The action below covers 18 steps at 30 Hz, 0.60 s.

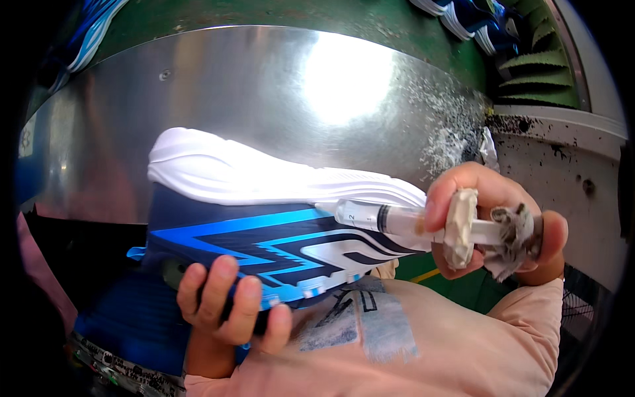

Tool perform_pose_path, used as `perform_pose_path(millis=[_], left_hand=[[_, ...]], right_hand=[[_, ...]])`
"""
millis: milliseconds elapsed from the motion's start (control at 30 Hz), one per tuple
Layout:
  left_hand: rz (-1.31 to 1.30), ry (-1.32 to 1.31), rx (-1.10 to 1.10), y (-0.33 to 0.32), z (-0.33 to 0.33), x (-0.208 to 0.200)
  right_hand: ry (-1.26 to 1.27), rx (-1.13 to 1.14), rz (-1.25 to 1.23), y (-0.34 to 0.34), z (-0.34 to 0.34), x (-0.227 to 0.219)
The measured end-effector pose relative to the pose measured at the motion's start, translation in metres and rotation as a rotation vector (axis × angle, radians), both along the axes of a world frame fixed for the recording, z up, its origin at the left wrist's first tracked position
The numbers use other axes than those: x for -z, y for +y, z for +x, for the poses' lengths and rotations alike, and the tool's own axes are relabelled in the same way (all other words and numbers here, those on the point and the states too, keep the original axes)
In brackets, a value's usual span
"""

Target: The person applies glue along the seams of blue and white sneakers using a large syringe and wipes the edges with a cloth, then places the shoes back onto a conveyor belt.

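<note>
A sneaker (198,228) with a navy and bright-blue upper lies on its side in front of me, its thick white sole (225,169) turned away from my body. My left hand (228,301) grips it from below, fingers curled against the lace side. In my right hand (493,188) is a syringe (362,215) with a clear barrel, its flange and plunger end wrapped in dirty whitish material. The tip points left and meets the seam between sole and upper, near mid-shoe; whether liquid comes out I cannot tell.
Beyond the shoe spreads a shiny metal plate (225,92), with dried white residue (446,132) at its right. Past it runs a green belt (198,14). Other blue shoes sit at the far left (96,33) and far right (463,23), beside green slatted flaps (536,76).
</note>
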<state>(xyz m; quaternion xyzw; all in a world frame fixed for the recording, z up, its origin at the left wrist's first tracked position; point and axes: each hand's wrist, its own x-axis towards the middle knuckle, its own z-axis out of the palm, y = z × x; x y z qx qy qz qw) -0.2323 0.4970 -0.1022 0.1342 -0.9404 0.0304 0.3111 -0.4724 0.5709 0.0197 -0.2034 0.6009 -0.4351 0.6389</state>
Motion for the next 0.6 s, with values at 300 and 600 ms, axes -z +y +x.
perform_pose_path(millis=[300,600], left_hand=[[-0.043,0.029,-0.017,-0.094,0.043,0.024],[-0.048,0.006,0.117,-0.129,0.04,0.0]], right_hand=[[-0.073,0.152,-0.153,-0.012,0.035,0.033],[-0.298,0.345,-0.673,0.023,0.053,0.09]])
